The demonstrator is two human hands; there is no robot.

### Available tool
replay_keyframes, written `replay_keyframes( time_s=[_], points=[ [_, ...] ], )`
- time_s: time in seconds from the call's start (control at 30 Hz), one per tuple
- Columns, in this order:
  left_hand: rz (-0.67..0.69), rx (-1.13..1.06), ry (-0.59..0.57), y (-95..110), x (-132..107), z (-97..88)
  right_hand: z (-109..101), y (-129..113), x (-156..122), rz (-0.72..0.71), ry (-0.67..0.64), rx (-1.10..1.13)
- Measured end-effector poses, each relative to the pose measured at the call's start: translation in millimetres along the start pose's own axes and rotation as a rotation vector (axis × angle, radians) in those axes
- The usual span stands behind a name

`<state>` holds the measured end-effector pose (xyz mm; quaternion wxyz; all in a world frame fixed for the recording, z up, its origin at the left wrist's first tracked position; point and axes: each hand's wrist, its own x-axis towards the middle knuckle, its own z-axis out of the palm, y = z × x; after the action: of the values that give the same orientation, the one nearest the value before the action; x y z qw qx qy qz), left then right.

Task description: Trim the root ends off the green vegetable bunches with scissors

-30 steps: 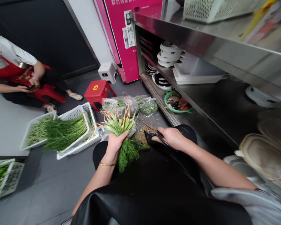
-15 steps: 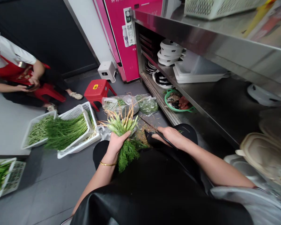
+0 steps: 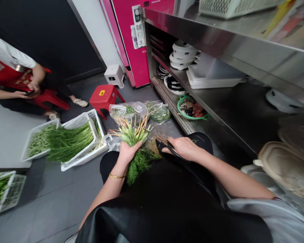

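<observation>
The bunch of greens is held above your lap, root ends pointing away from you and feathery tops hanging toward your knees. Your left hand is closed around the bunch at mid-stem. Your right hand is closed on the black handles of the scissors, just right of the bunch, with the blades pointing toward the root ends. Straw-coloured scraps lie between both hands. A white basket of greens stands on the floor to the left, with plastic bags beyond the bunch.
</observation>
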<state>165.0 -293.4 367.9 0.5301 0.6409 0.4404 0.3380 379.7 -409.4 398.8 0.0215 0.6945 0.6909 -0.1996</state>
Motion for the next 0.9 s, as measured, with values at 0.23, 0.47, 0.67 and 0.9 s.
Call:
replay_keyframes(
  time_s=[0.23,0.47,0.67,0.9],
  points=[
    [-0.327,-0.4,0.024,1,-1,4.2,3,3,-2,-0.002,0.043,0.02],
    [-0.264,-0.448,0.065,9,0,6.8,12,-2,-2,0.033,0.045,0.058],
    [-0.266,-0.403,0.032,5,-1,6.0,17,-3,1,0.012,0.057,0.05],
    [-0.18,-0.406,0.138,3,1,6.3,14,6,-7,0.051,0.09,0.096]
  ],
)
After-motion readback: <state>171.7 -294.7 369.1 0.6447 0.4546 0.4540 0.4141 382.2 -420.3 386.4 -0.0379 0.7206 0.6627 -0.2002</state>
